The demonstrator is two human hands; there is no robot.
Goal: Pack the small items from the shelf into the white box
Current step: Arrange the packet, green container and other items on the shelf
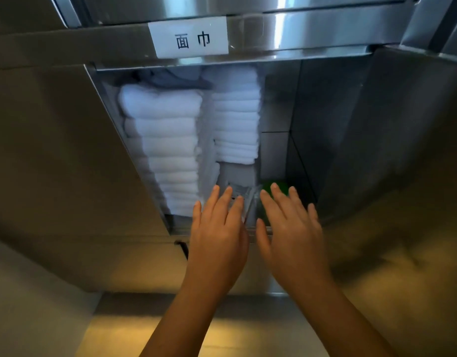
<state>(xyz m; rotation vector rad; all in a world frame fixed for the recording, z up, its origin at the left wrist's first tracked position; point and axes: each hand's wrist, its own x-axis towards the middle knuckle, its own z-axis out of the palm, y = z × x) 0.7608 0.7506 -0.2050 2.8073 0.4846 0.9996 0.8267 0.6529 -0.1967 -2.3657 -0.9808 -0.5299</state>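
Both hands reach forward into a stainless-steel shelf (pixel 325 130) compartment, palms down. The left hand (pixel 218 235) has its fingers (pixel 213 199) spread apart and straight, holding nothing; the fingertips lie over a small clear plastic packet (pixel 244 194) with printed markings that sits at the front of the compartment floor, though whether they touch it cannot be told. The right hand (pixel 291 233) is likewise flat with fingers fanned apart and empty, its tips reaching over a green item (pixel 272 185) low in the right part of the compartment; that item is mostly hidden behind the fingers and its kind is unclear.

Behind the left hand, 2 stacks of folded white towels (pixel 170 148) fill the left and middle of the compartment, with a grey cloth (pixel 168 79) lying on top of the left stack. The right part of the compartment shows bare metal walls. A white label (pixel 188 38) bearing 2 black characters is stuck on the metal rail above the opening
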